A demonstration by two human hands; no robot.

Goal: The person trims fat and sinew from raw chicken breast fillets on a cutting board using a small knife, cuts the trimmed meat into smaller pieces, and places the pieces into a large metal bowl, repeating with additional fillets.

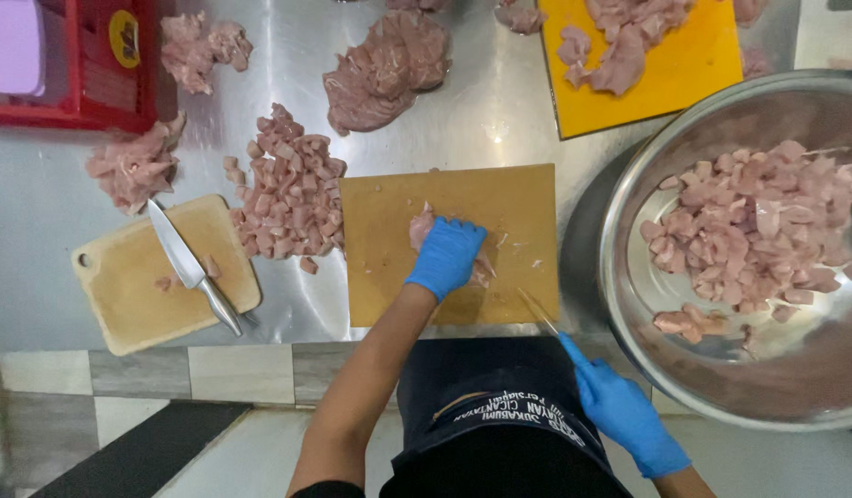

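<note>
Nearest cam: dark apron w/ pale printed band (509,420) across the chest. Just beside it, right hand (624,410) in blue glove, fingers closed round handle of thin-bladed knife (539,312), blade tip over near right corner of tan rectangular cutting board (389,212). Left hand (446,255), also blue-gloved, fingers spread flat, pressing on raw pink chicken piece (421,226) at mid-board.

Steel table (500,111) carries all of it. Cutting boards: 3. Tan one at centre; small pale wooden board w/ rounded corners & hang hole (122,277) at left, tilted; yellow plastic board (684,83) at top right w/ whole chicken pieces (620,46) on it. Knives: 2. Second is all-metal kitchen knife (188,267) lying diagonal on small wooden board, beside a couple of meat scraps.

Big round steel bowl (629,277) at right, touching table edge, holding heap of diced chicken (758,231). Another diced pile (292,189) lies straight on table betw. small board & tan board. Uncut meat heaps on bare table: 3 clear ones, namely large mound (384,69) at top centre, smaller one (203,48) top left, one (131,166) left above small board; more bits at top edge, cut off by frame.

Red plastic crate (85,74) at top left corner, w/ round yellow sticker (124,39) on its side & pale lilac flat thing (11,46) inside. Labels: 1 sticker, 1 apron print.
</note>
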